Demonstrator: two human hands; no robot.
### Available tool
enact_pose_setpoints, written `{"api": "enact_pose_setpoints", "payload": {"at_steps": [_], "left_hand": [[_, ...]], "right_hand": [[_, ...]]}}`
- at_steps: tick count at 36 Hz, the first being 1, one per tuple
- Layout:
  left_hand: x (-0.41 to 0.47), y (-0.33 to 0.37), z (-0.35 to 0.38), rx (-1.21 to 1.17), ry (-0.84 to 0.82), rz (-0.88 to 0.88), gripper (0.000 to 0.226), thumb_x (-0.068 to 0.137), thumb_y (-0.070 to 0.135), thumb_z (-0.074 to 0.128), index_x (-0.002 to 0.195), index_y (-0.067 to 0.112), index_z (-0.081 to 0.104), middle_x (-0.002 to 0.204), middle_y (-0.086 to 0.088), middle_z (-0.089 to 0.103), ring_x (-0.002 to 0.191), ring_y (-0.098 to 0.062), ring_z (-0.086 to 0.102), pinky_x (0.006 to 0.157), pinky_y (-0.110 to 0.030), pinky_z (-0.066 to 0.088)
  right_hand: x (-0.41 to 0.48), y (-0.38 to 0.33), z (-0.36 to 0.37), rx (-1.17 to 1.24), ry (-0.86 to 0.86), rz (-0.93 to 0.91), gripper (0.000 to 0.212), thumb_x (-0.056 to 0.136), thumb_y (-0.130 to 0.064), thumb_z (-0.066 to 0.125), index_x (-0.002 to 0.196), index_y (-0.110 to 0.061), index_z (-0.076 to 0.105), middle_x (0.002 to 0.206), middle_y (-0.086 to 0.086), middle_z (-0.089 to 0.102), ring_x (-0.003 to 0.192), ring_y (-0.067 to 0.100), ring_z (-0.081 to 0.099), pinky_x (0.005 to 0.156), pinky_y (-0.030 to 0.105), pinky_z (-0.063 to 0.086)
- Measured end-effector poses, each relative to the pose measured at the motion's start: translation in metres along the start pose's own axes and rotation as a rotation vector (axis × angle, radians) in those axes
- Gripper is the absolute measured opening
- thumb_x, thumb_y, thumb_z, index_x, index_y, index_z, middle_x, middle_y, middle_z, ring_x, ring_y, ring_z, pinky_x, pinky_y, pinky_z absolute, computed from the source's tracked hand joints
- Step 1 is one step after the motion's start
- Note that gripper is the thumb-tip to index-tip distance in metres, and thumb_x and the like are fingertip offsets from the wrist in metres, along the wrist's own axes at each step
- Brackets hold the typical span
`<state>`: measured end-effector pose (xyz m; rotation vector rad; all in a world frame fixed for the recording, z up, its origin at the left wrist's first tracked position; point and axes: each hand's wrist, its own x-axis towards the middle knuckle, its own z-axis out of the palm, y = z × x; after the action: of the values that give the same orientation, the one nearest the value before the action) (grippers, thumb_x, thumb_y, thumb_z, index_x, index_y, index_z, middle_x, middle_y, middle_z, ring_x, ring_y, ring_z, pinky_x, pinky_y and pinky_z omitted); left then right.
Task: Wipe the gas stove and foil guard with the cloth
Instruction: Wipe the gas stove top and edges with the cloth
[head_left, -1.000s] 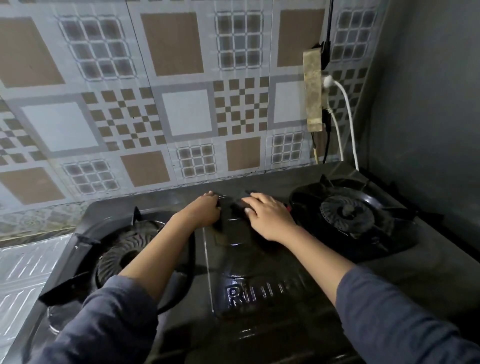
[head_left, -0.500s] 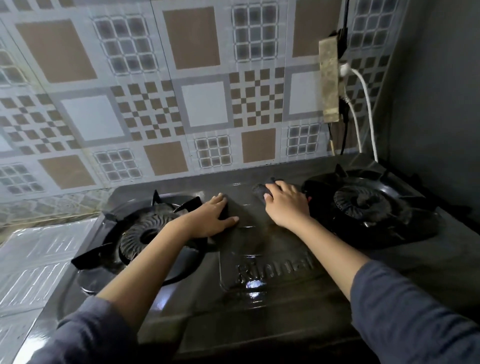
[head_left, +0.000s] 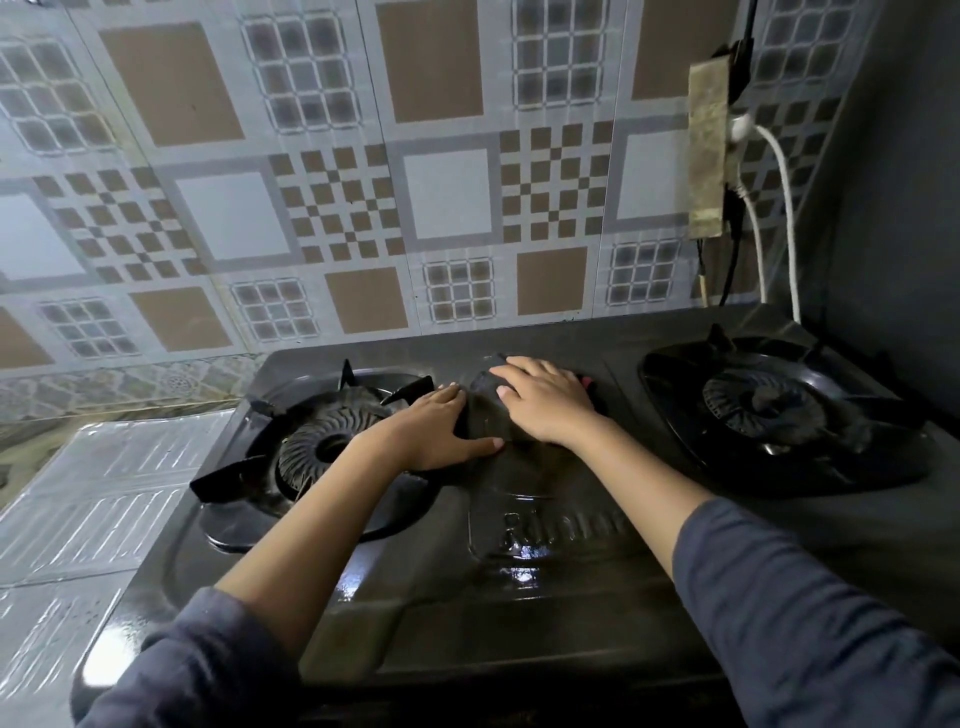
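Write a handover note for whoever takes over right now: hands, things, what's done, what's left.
Left hand: flat on the gas stove beside the left burner, holding nothing.
Right hand: pressing the dark cloth onto the stove's centre strip, near the back edge.
Foil guard: left of the stove, neither hand on it.
Done: the centre panel shines wet toward the front, so it was probably wiped.
Left: likely the surrounds of both burners, including the right burner, and the foil guard.
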<state>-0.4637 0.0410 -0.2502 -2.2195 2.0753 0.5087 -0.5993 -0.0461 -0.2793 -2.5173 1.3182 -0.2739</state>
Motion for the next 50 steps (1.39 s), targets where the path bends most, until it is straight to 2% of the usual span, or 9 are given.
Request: {"api": "enact_pose_setpoints", "payload": {"at_steps": [24, 32, 37, 42, 47, 50], "left_hand": [[-0.024, 0.002, 0.0, 0.053, -0.02, 0.001, 0.089, 0.085, 0.063, 0.043, 0.149, 0.012, 0.007, 0.159, -0.008, 0.004, 0.147, -0.021, 0.002, 0.118, -0.034, 0.006], [-0.033, 0.012, 0.0, 0.093, -0.012, 0.009, 0.082, 0.088, 0.058, 0.043, 0.147, 0.008, 0.017, 0.157, -0.012, 0.015, 0.145, -0.025, 0.012, 0.116, -0.035, 0.015], [-0.037, 0.015, 0.003, 0.113, 0.028, 0.036, 0.074, 0.089, 0.055, 0.044, 0.141, 0.004, 0.031, 0.15, -0.013, 0.03, 0.139, -0.027, 0.028, 0.112, -0.036, 0.025], [-0.04, 0.019, 0.007, 0.144, 0.043, 0.061, 0.058, 0.089, 0.053, 0.044, 0.126, 0.008, 0.051, 0.14, -0.013, 0.043, 0.129, -0.028, 0.041, 0.108, -0.039, 0.035], [-0.047, 0.026, 0.011, 0.156, 0.065, 0.076, 0.056, 0.091, 0.049, 0.044, 0.125, 0.005, 0.051, 0.134, -0.015, 0.049, 0.122, -0.03, 0.049, 0.101, -0.037, 0.041], [-0.051, 0.029, 0.014, 0.159, 0.09, 0.067, 0.053, 0.091, 0.047, 0.044, 0.119, 0.003, 0.055, 0.128, -0.015, 0.052, 0.115, -0.03, 0.053, 0.096, -0.037, 0.044]], "right_hand": [[-0.024, -0.004, -0.002, 0.013, -0.085, -0.233, 0.04, 0.1, -0.031, 0.031, 0.139, -0.029, 0.038, 0.153, -0.01, 0.027, 0.141, 0.012, 0.022, 0.113, 0.034, 0.016], [-0.04, 0.001, -0.004, 0.052, -0.083, -0.271, 0.037, 0.098, -0.027, 0.037, 0.135, -0.028, 0.044, 0.15, -0.01, 0.033, 0.139, 0.012, 0.027, 0.114, 0.037, 0.02], [-0.05, 0.011, -0.006, 0.078, -0.107, -0.292, 0.036, 0.098, -0.027, 0.039, 0.133, -0.03, 0.046, 0.149, -0.013, 0.035, 0.139, 0.01, 0.028, 0.114, 0.043, 0.021], [-0.062, 0.02, -0.012, 0.054, -0.092, -0.249, 0.037, 0.098, -0.028, 0.039, 0.135, -0.03, 0.044, 0.149, -0.011, 0.034, 0.139, 0.01, 0.028, 0.114, 0.04, 0.021], [-0.073, 0.026, -0.017, -0.015, -0.047, -0.133, 0.04, 0.1, -0.029, 0.033, 0.14, -0.028, 0.037, 0.152, -0.006, 0.029, 0.141, 0.013, 0.024, 0.112, 0.032, 0.019], [-0.077, 0.03, -0.015, -0.026, -0.007, -0.028, 0.041, 0.1, -0.032, 0.03, 0.14, -0.03, 0.036, 0.153, -0.007, 0.027, 0.141, 0.015, 0.024, 0.111, 0.033, 0.02]]}}
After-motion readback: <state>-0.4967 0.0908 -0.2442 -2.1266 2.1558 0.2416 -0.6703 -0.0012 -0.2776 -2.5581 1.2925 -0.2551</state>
